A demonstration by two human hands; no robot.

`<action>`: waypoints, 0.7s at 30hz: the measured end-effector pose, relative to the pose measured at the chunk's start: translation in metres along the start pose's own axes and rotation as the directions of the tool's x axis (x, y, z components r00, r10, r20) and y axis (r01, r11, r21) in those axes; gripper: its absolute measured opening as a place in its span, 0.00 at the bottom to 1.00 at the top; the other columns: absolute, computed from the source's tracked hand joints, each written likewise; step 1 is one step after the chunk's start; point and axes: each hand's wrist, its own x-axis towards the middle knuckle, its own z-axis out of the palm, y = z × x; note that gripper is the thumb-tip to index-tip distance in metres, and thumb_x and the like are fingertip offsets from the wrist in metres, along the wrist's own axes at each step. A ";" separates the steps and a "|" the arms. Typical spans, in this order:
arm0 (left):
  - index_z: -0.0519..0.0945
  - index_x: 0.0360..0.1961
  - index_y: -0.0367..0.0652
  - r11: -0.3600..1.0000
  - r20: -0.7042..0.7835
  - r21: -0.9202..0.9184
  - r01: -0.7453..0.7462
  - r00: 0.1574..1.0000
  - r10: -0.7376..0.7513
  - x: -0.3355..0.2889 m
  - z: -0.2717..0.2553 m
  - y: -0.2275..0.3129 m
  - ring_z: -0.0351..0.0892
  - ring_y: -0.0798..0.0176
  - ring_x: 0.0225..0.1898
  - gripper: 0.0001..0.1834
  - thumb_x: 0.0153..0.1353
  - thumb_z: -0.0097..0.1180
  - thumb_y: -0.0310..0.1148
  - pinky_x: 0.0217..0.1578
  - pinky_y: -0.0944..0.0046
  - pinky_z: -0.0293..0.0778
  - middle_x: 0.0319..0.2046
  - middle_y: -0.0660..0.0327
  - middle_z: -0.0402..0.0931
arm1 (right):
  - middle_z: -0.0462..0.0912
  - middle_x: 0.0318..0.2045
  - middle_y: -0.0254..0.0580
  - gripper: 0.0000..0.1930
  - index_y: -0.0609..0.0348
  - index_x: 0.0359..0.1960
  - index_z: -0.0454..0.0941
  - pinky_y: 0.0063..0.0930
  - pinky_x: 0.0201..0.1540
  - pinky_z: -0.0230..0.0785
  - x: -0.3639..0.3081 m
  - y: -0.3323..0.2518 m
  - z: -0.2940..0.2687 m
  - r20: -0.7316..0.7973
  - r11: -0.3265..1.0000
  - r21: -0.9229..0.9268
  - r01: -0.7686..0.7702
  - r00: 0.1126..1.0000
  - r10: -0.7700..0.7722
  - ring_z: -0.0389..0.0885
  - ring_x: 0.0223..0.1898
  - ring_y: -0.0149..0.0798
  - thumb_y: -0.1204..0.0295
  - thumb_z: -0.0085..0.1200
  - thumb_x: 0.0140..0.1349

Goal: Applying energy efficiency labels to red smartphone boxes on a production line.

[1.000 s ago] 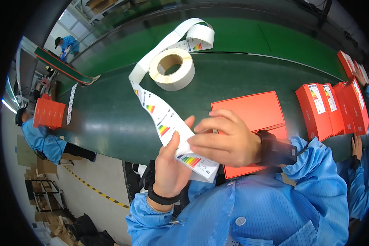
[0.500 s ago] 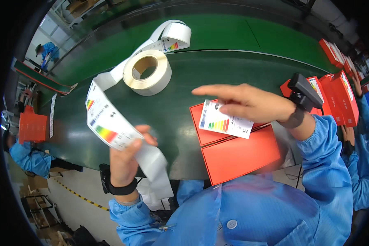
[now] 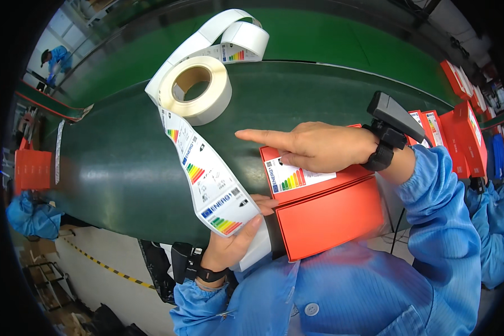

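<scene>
My left hand (image 3: 232,243) is closed on a strip of white labels (image 3: 204,173) with coloured bars, its thumb on top. Its fingertips reach the near-left edge of a red box. The strip runs back to a label roll (image 3: 221,92) standing on the green table. My right hand (image 3: 325,145) lies over the far red box (image 3: 297,193), index finger stretched out to the left and thumb low over a single label (image 3: 283,176). That label lies on the box lid, partly hidden by the hand. A second red box (image 3: 330,215) lies alongside, nearer to me.
The strip's far loop (image 3: 243,36) curls up behind the roll. More red boxes (image 3: 459,143) stand at the right beside a co-worker's blue sleeve (image 3: 495,224). Another red box (image 3: 33,169) is at the far left. A green conveyor surface (image 3: 319,39) runs behind the table.
My left hand has moved right with the label strip, up to the boxes. My right hand has shifted slightly left, and the single label now lies squarer on the far box.
</scene>
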 end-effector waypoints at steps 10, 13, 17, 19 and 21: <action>0.76 0.38 0.35 1.000 -0.017 -0.026 0.013 1.000 -0.014 0.000 0.000 -0.007 0.71 0.57 0.47 0.09 0.59 0.46 0.26 0.51 0.59 0.64 0.42 0.54 0.75 | 0.69 0.12 0.49 0.34 0.40 0.65 0.40 0.37 0.21 0.61 0.001 0.000 -0.001 -0.009 0.999 0.030 -0.018 1.000 0.018 0.70 0.15 0.45 0.75 0.39 0.59; 0.76 0.38 0.35 0.999 -0.017 -0.038 0.013 1.000 -0.014 0.000 0.001 -0.008 0.71 0.57 0.47 0.09 0.59 0.46 0.26 0.51 0.59 0.64 0.41 0.54 0.75 | 0.71 0.15 0.49 0.33 0.41 0.64 0.45 0.39 0.24 0.63 0.002 0.000 0.000 0.002 0.997 0.030 -0.078 0.997 0.077 0.72 0.18 0.47 0.76 0.39 0.56; 0.75 0.38 0.35 0.999 -0.027 -0.040 0.018 0.999 -0.019 -0.001 0.001 -0.007 0.71 0.58 0.47 0.08 0.59 0.46 0.26 0.51 0.59 0.64 0.41 0.54 0.75 | 0.69 0.12 0.48 0.34 0.41 0.65 0.42 0.38 0.20 0.61 0.003 0.001 0.002 -0.040 1.000 -0.022 -0.011 0.999 0.010 0.69 0.14 0.45 0.76 0.39 0.57; 0.75 0.38 0.35 0.999 -0.027 -0.036 0.017 0.999 -0.018 -0.001 0.001 -0.007 0.71 0.58 0.47 0.08 0.60 0.46 0.26 0.51 0.59 0.64 0.41 0.54 0.75 | 0.69 0.12 0.48 0.34 0.41 0.65 0.42 0.38 0.20 0.61 0.003 0.001 0.003 -0.044 1.000 -0.023 -0.018 0.999 0.017 0.69 0.14 0.45 0.76 0.39 0.57; 0.75 0.38 0.35 0.999 -0.033 -0.021 0.030 0.999 -0.031 -0.001 0.002 -0.006 0.71 0.58 0.47 0.08 0.60 0.46 0.26 0.51 0.59 0.64 0.41 0.54 0.75 | 0.68 0.11 0.48 0.34 0.40 0.65 0.43 0.38 0.19 0.62 0.003 0.001 0.003 -0.049 0.999 -0.022 -0.033 0.998 0.031 0.69 0.13 0.44 0.76 0.39 0.57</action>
